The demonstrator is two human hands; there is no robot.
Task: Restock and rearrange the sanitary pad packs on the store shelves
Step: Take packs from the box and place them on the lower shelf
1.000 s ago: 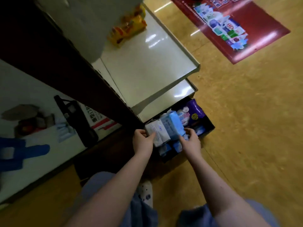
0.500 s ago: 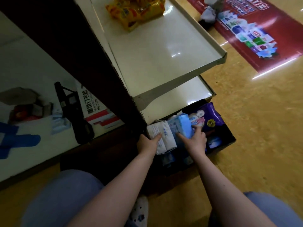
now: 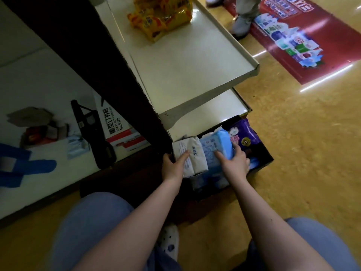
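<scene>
A dark box of sanitary pad packs stands on the floor under the lowest shelf. My left hand grips a white pack marked ABC at the box's left end. Beside it, my right hand holds a light blue pack, thumb on its front and fingers round its right side. A purple pack lies at the box's far right. More bluish packs sit lower in the box, partly hidden by my hands.
A cream shelf juts out above, with yellow packets at its back. A dark upright panel stands left. A red floor poster lies beyond, with another person's feet near it. My knees frame the bottom.
The view has tilted up, showing more of the shelf and the feet. My right hand has shifted from the box's contents onto the light blue pack. My left hand stays on the white pack.
</scene>
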